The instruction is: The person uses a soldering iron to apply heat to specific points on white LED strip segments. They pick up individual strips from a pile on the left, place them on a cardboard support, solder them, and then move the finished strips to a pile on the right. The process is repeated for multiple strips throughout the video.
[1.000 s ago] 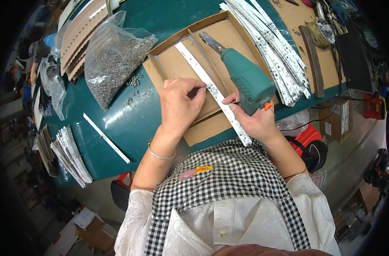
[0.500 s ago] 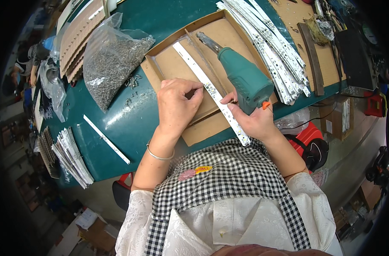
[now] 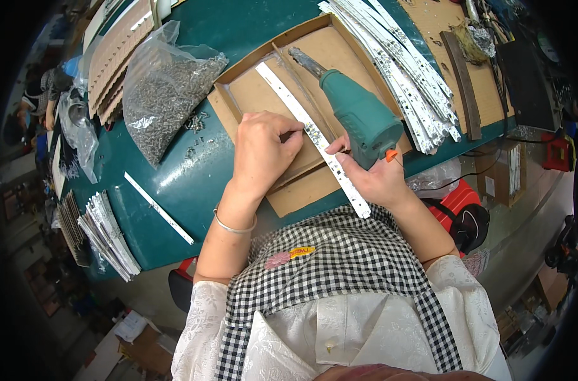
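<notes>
The long white strip [image 3: 314,136] lies slanted across the flat cardboard tray [image 3: 251,95], between the two hands. The left hand [image 3: 260,152] pinches its fingertips together on the strip's edge, and the right hand [image 3: 371,178] presses closed fingers on it, beside the green power tool [image 3: 359,117]. The strip is thin, with small dots along it.

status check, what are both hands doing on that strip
Left hand pinching at the white strip, fingertips on it. Right hand steadying the strip lower down. Green power tool lying right beside it.
</notes>
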The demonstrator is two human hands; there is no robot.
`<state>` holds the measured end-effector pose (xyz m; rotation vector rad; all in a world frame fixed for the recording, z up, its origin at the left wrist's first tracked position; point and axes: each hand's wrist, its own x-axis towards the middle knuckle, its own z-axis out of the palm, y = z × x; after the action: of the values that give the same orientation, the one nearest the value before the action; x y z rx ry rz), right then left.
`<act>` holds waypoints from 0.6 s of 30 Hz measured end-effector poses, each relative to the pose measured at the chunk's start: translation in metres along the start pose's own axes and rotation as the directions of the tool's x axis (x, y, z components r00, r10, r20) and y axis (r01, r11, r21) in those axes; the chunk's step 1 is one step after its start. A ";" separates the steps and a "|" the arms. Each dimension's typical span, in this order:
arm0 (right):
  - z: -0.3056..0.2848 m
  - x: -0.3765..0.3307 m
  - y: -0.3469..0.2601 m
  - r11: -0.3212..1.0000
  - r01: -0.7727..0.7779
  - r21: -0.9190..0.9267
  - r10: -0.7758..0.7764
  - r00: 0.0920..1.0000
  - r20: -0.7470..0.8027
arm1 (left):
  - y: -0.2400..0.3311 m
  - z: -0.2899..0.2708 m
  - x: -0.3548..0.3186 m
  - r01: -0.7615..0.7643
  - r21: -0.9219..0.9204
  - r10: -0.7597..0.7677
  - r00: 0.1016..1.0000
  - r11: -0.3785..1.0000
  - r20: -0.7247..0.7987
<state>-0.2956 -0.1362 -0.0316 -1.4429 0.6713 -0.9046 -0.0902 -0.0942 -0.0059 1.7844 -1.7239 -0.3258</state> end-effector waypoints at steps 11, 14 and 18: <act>-0.017 -0.012 -0.021 0.988 -0.144 0.057 0.140 0.988 0.071 | -0.001 -0.001 -0.008 0.032 -0.071 -0.037 0.997 0.997 -0.071; -0.035 -0.023 -0.033 0.964 -0.146 0.221 0.154 0.988 -0.018 | -0.001 0.001 -0.008 0.036 -0.068 -0.042 0.995 0.997 -0.087; -0.060 -0.038 -0.050 0.950 -0.214 0.229 0.210 0.977 0.040 | -0.002 0.003 -0.011 0.014 -0.057 -0.021 0.992 0.998 -0.126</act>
<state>-0.3718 -0.1321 0.0100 -1.1447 0.6711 -0.7751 -0.0920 -0.0843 -0.0121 1.7430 -1.5964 -0.2602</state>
